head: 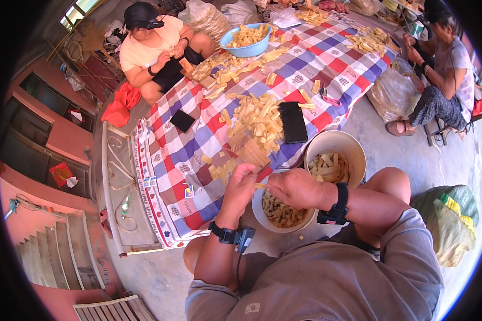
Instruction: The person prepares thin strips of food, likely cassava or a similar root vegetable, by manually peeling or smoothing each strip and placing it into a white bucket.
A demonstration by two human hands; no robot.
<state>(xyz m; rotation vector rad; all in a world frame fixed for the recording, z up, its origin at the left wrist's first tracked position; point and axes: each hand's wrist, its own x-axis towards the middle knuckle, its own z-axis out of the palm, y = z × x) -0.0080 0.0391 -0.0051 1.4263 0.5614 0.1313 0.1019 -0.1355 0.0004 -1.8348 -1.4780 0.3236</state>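
Note:
My left hand (241,188) and my right hand (295,188) meet over the table's near edge, with a small pale yellow strip (260,185) held between their fingertips. Just below my right hand stands a white bucket (258,212) with short cut pieces (283,212) in it. A larger cream bucket (355,146) behind my right wrist holds longer flat strips (329,167). Beyond my hands a heap of yellow strips (257,118) lies on the checked tablecloth (201,140), beside a small wooden board (254,152). My palms are partly hidden.
A black phone (293,122), a smaller black phone (182,121) and pink-handled scissors (330,97) lie on the cloth. A blue basin (245,50) of strips stands farther back. Two people sit at the table's far left and right. A filled sack (446,224) rests on the floor at right.

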